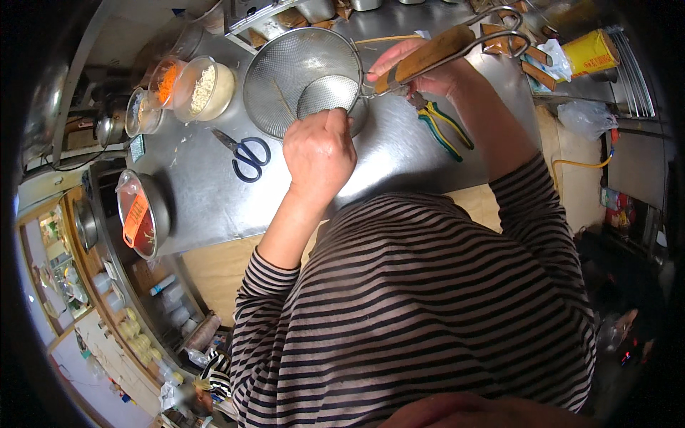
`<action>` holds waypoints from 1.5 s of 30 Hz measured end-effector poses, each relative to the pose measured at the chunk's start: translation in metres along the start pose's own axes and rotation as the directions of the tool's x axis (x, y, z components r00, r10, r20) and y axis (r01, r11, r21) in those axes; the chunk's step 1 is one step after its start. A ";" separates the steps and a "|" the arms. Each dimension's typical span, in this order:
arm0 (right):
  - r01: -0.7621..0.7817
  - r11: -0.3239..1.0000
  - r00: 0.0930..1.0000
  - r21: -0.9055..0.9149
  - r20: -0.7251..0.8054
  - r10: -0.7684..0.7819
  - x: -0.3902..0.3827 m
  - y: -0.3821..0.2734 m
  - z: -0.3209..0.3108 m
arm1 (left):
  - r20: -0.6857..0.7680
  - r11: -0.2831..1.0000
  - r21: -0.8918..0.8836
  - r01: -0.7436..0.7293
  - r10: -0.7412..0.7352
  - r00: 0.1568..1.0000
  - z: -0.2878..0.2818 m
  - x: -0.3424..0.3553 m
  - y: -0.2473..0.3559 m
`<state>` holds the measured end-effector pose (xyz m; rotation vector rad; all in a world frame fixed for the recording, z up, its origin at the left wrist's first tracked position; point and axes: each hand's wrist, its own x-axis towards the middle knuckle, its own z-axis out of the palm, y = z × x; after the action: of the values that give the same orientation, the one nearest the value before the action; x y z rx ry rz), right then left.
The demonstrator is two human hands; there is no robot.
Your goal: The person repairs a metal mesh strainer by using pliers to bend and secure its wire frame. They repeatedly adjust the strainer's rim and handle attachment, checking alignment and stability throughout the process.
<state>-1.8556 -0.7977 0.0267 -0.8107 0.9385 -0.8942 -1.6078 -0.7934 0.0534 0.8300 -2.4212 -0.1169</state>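
A round wire-mesh strainer [275, 64] stands over the metal table, its wooden handle [432, 57] in a wire frame pointing to the far right. My left hand [321, 150] is closed in a fist at the strainer's near rim; its fingertips are hidden. Beside that fist a thin strand [282, 98] runs across the mesh. My right hand [435, 75] is closed around the place where handle and rim meet, partly hidden behind the wood. Pliers [446, 130] with green and yellow grips lie just below my right hand. Black-handled scissors [248, 157] rest left of my left hand.
At the left stand clear tubs of shredded white food [205, 89] and shredded orange food [168, 82]. A metal bowl [163, 214] with an orange-handled tool [135, 217] sits by the table's left edge. A yellow package [591, 53] and a plastic bag [586, 119] are at the right.
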 end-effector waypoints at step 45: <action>0.083 0.884 0.996 0.460 -0.049 -0.068 -0.004 0.105 0.031 | 0.123 0.998 0.021 0.059 -0.061 0.990 -0.007 0.001 0.004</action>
<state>-1.8001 -0.7462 -0.0520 -0.4238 0.6802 -1.1464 -1.6067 -0.7897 0.0613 0.9291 -2.5165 -0.1754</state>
